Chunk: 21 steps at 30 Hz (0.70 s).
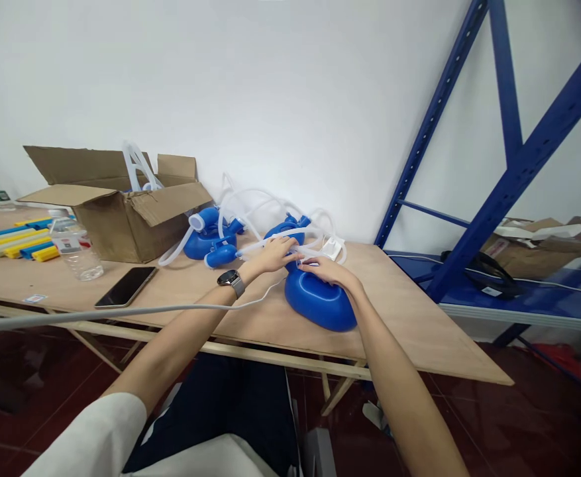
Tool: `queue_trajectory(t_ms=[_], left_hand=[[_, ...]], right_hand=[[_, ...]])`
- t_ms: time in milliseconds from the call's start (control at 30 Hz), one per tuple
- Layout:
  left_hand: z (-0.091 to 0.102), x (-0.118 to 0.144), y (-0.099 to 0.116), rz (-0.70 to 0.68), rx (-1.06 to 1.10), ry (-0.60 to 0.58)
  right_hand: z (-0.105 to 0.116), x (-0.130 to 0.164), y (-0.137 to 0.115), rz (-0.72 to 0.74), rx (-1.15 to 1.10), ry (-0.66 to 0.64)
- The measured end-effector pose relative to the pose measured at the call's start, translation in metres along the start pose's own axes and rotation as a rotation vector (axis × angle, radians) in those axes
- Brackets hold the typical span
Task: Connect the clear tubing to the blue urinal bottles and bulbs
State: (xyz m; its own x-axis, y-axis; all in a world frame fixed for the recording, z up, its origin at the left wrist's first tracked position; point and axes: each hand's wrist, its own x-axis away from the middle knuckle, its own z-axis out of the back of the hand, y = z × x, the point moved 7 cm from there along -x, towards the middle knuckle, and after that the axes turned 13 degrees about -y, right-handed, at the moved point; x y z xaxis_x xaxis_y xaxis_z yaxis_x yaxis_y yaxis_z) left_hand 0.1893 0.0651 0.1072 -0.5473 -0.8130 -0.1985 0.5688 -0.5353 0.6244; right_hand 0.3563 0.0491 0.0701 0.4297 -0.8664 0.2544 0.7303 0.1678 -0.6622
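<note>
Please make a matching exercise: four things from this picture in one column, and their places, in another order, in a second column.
Things:
1. phone
2. water bottle
3. cardboard box
4. blue bulb

Places:
A. under the right hand, beside the left hand
B. lying flat near the table's front edge
C. open, at the back by the wall
D. standing left of the phone

Pairs: 1-B, 2-D, 3-C, 4-A

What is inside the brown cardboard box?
White plastic loops stick up out of the open cardboard box. Its walls and flaps hide everything lower inside.
</note>
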Motion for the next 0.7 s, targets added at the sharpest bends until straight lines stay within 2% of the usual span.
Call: queue_trajectory(t_ms=[367,700], left_hand=[[-0.008,-0.004,-0.001,0.039,-0.096,0.058],[-0.008,-0.009,0.0,0.006,-0.25,0.014]], right_hand=[[-0.001,-0.009,0.003,-0.007,-0.019,-0.011],[-0.001,-0.014,0.007,-0.006,-0.027,-0.018]])
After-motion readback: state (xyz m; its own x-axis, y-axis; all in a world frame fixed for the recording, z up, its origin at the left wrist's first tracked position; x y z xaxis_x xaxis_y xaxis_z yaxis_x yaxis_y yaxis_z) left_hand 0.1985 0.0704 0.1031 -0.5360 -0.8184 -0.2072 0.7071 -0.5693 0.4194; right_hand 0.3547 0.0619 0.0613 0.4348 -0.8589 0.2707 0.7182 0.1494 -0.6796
